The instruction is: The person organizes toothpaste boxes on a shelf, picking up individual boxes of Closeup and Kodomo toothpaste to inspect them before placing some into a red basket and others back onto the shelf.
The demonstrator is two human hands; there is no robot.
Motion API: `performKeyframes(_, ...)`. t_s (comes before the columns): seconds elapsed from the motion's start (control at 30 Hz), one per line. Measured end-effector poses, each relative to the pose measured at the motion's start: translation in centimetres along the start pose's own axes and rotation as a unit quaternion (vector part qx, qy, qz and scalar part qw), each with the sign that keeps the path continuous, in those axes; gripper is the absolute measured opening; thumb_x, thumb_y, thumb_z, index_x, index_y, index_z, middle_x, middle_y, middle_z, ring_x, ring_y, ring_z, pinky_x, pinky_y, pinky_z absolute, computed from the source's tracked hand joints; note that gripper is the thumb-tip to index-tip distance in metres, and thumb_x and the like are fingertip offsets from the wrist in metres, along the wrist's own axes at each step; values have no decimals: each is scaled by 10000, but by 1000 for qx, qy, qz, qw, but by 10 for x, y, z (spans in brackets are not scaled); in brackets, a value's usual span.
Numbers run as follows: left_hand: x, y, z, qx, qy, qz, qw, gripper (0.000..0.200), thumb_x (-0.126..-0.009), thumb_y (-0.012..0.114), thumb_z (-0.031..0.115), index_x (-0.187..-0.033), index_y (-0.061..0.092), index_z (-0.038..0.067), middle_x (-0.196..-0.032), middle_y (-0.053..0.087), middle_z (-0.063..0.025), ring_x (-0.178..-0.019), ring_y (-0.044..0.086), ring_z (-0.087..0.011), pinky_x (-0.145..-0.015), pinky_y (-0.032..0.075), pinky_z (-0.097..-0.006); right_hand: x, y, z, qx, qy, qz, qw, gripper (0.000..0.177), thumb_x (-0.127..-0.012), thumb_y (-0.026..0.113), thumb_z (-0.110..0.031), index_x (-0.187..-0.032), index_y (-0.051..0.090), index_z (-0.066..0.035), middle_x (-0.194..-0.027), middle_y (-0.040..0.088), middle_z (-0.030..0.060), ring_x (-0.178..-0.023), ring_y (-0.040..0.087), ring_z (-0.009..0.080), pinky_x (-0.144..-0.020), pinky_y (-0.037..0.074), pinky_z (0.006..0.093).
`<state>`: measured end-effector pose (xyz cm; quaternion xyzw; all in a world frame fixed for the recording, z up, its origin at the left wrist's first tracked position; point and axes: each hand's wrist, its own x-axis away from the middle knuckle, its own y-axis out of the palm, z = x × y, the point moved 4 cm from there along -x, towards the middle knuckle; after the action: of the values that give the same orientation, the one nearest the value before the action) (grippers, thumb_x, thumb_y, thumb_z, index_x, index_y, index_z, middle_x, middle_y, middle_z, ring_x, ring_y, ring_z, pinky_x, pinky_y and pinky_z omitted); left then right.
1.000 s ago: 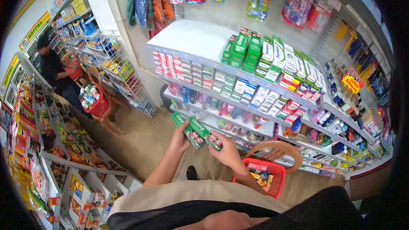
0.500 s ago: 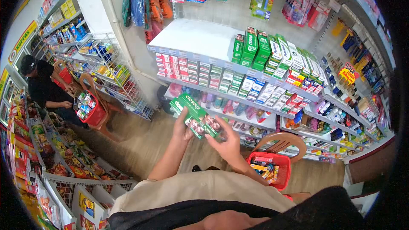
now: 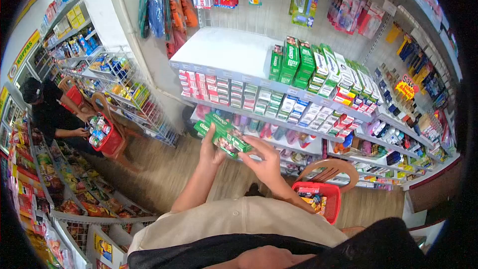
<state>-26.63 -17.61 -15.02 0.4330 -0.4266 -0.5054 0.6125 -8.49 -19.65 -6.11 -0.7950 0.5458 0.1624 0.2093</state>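
Green toothpaste boxes [image 3: 224, 137], marked closeup, are held in front of me, stacked against each other; I see at least two. My left hand [image 3: 212, 148] is closed around their left part, thumb on the upper face. My right hand [image 3: 264, 159] pinches the right end between thumb and fingers. Beyond them, similar green toothpaste cartons [image 3: 290, 62] stand in a row on the white top shelf [image 3: 226, 50]. Below it, smaller toothpaste boxes [image 3: 249, 97] fill the second shelf in stacks.
A red basket [image 3: 334, 206] with packaged goods rests on a brown chair [image 3: 343, 172] at my right. Snack racks [image 3: 74, 184] line my left. Farther left, a person in black [image 3: 47, 109] handles another filled red basket [image 3: 110, 142]. A wire rack [image 3: 134, 89] stands by the wall.
The boxes have been tilted and shifted in my hands, so the upper one now overlaps the other differently. Both hands keep hold. The view has shifted slightly.
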Motion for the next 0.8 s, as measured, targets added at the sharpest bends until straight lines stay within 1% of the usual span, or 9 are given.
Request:
performKeyframes(0.1, -13, 6, -5, -6, 15, -12, 1000, 427, -981, 604, 253, -1306, 490, 1, -1249, 594, -186, -1108, 611, -315, -983, 503, -509, -12, -9, 11, -23, 16, 17, 999, 441, -812, 751, 16, -1239, 651, -21, -1238, 641, 168, -1039, 667, 193, -808, 608, 303)
performKeyframes(0.17, -14, 25, -5, -83, 73, 19, 994, 435, -1021, 503, 340, -1330, 473, 35, -1111, 615, -170, -1043, 612, -306, -952, 506, -504, -19, -17, 16, -39, 16, 29, 999, 439, -816, 739, 28, -1243, 648, -17, -1248, 638, 170, -1051, 662, 192, -808, 608, 303)
performKeyframes(0.23, -23, 32, -6, -85, 94, 22, 992, 447, -1016, 513, 341, -1345, 474, 40, -1117, 613, -167, -1035, 613, -304, -936, 512, -486, -27, -24, 16, -39, 24, 26, 999, 415, -827, 730, 33, -1232, 649, -1, -1280, 629, 145, -1074, 639, 170, -836, 585, 299)
performKeyframes(0.3, -34, 35, 0, -98, 105, -14, 989, 436, -1013, 521, 336, -1331, 490, 40, -1158, 606, -151, -1048, 605, -296, -930, 512, -466, -41, -32, 14, -34, 3, 17, 999, 413, -823, 736, 15, -1227, 654, -5, -1260, 648, 149, -1071, 653, 187, -843, 578, 295)
performKeyframes(0.37, -39, 46, 4, -68, 102, -37, 992, 380, -984, 592, 234, -1293, 495, 35, -1162, 626, -163, -1061, 632, -303, -955, 523, -481, -57, -39, -3, 73, -106, -24, 991, 418, -807, 754, -9, -1215, 662, -8, -1208, 676, 153, -1049, 677, 219, -830, 574, 302)
performKeyframes(0.5, -45, 94, 12, -118, 182, -40, 975, 367, -983, 586, 197, -1295, 490, 30, -1152, 627, -152, -1068, 635, -289, -917, 545, -465, -86, -55, -19, 103, -112, -49, 987, 457, -768, 809, -67, -1204, 678, -36, -1143, 698, 163, -1003, 699, 255, -834, 562, 320)
performKeyframes(0.57, -56, 110, 18, -138, 205, -46, 968, 370, -978, 594, 199, -1292, 491, 34, -1147, 625, -162, -1044, 639, -285, -888, 554, -449, -103, -62, -19, 129, -168, -60, 976, 485, -764, 826, -104, -1224, 675, -73, -1192, 674, 152, -1014, 692, 250, -833, 565, 323)
performKeyframes(0.63, -72, 127, 19, -139, 200, 0, 970, 378, -978, 595, 205, -1298, 487, 35, -1137, 625, -181, -1033, 641, -289, -864, 561, -441, -117, -67, -32, 190, -247, -100, 945, 498, -762, 829, -139, -1233, 672, -107, -1255, 634, 136, -1040, 677, 266, -821, 572, 352)
performKeyframes(0.8, -129, 148, 9, -153, 77, -44, 984, 369, -989, 576, 221, -1287, 498, 18, -1141, 637, -218, -1006, 657, -301, -840, 570, -447, -152, -86, -37, 281, -372, -77, 881, 474, -724, 776, -87, -1190, 698, -127, -1252, 624, 124, -1056, 660, 298, -858, 571, 377)
